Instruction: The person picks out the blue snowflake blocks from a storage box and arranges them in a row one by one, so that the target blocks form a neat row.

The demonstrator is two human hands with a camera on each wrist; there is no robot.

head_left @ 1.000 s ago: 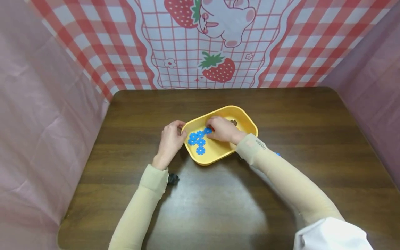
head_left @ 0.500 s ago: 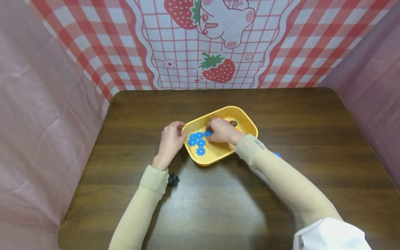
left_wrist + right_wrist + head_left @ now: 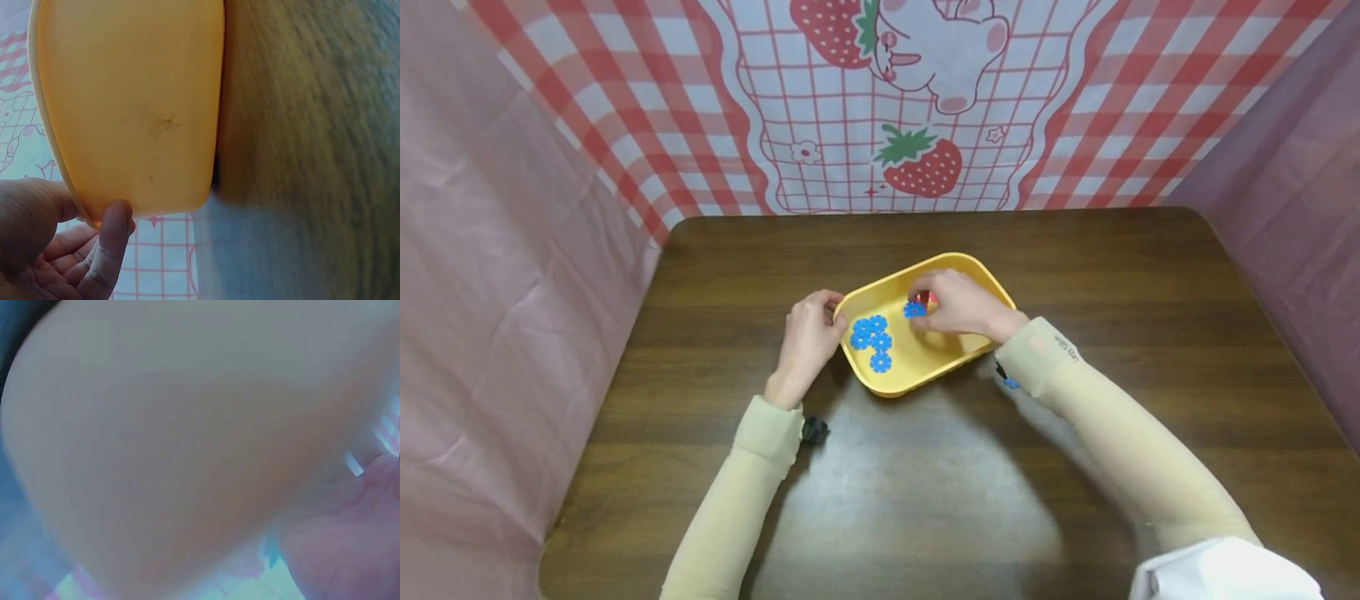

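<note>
In the head view my left hand holds the left end of a yellow tub. The left wrist view shows its thumb and a finger at the rim of the tub. My right hand is inside the tub, pinching a blue snowflake disc at its fingertips. Red and orange pieces show beside those fingers; whether they are held, I cannot tell. Several blue snowflake discs lie together at the tub's left end. The right wrist view is mostly a blurred surface, with part of the hand at lower right.
The tub stands on a dark wooden table. A blue piece shows below the right cuff. A small black object sits at the left cuff. Behind the table hangs a red-checked strawberry cloth.
My right hand has moved to the right within the tub, and the blue disc at its fingertips has moved with it. The left hand stays at the rim.
</note>
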